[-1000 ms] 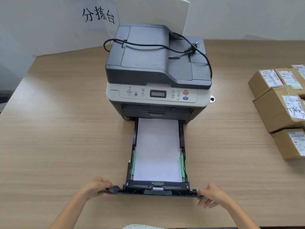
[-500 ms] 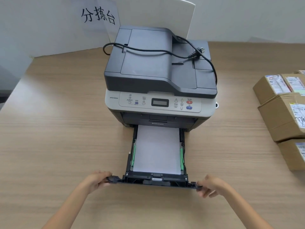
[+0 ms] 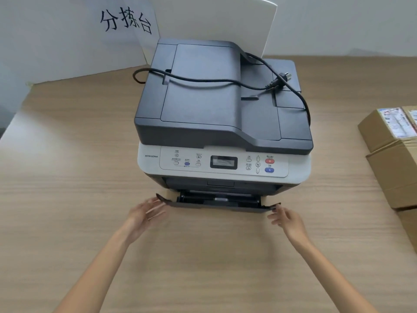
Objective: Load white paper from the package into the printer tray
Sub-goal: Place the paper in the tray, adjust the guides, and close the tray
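Note:
A grey and white printer stands on the wooden table. Its black paper tray is pushed almost fully into the printer, with only the front lip sticking out. The white paper in the tray is hidden inside the printer. My left hand touches the tray's left corner with fingers spread. My right hand rests with loose fingers against the tray's right corner. Neither hand grips anything.
A black power cord with its plug lies loose on the printer lid. Cardboard boxes with labels stand at the right edge. A white sign with black characters and a white board lean behind the printer.
The tray has slid from pulled-out into the printer, hiding the paper. Both hands moved forward with it and their grip has loosened into open fingers.

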Available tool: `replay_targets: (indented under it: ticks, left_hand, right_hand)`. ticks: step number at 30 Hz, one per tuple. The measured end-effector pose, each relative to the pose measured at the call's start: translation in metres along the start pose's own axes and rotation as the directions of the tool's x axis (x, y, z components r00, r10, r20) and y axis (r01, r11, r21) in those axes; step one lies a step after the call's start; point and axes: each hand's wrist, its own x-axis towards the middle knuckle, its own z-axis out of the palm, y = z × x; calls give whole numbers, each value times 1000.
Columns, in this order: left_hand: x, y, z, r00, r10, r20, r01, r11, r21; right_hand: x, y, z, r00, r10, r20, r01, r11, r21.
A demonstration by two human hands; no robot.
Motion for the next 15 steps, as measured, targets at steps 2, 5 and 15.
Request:
replay_targets:
  ticks: [2, 5, 15]
  left_hand:
    - [5, 1, -2, 981, 186, -49, -159, 930, 332]
    - [10, 11, 0, 921, 389, 4, -314, 738, 597]
    - [37, 24, 12, 883, 396, 253, -407, 376, 832]
  right_hand:
    - [-2, 7, 4, 998, -54, -40, 54, 999, -3]
    - [7, 7, 1, 993, -109, -53, 106, 993, -48]
    - [40, -11, -9, 948, -275, 160, 284, 958, -37]
